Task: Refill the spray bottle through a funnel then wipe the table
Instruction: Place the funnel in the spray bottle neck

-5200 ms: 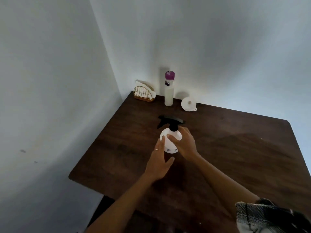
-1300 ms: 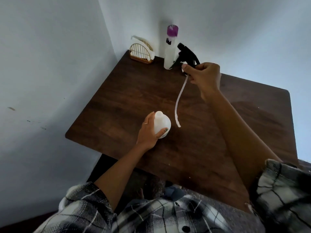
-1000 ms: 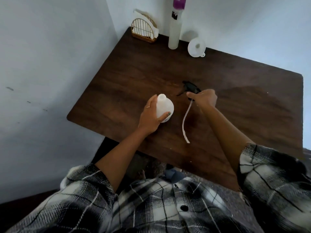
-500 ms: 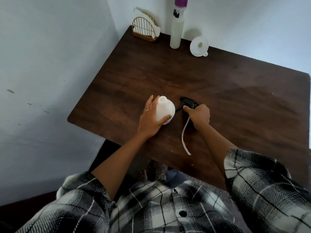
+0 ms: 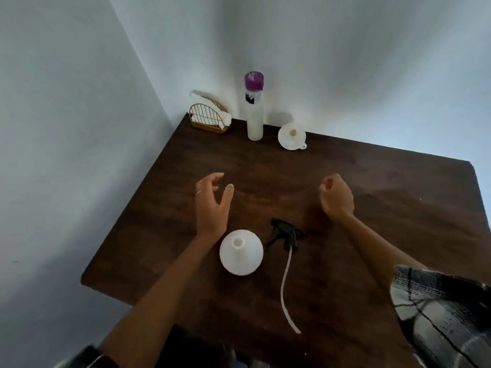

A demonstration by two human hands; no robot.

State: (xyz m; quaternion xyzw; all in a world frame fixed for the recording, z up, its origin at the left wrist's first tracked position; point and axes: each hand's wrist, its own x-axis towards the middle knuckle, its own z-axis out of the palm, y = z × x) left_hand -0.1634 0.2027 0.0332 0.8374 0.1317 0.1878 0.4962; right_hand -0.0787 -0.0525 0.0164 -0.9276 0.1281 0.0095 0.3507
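The round white spray bottle body (image 5: 241, 252) stands uncapped near the front of the dark wooden table (image 5: 385, 208). Its black trigger head (image 5: 285, 232) lies flat just to the right, the long white tube (image 5: 285, 288) trailing toward me. A white funnel (image 5: 291, 136) rests at the back of the table, beside a tall clear bottle with a purple cap (image 5: 254, 110). My left hand (image 5: 212, 203) hovers beyond the bottle body, fingers spread, holding nothing. My right hand (image 5: 336, 197) floats farther right with fingers loosely curled and nothing in it.
A gold wire napkin holder with white napkins (image 5: 208, 115) sits in the back left corner against the pale walls. The table's left and front edges drop off to the floor. My plaid sleeve (image 5: 441, 314) covers the lower right.
My right hand has laid the trigger head on the table and let go. My left hand has released the bottle body. Both hands have lifted and moved toward the back.
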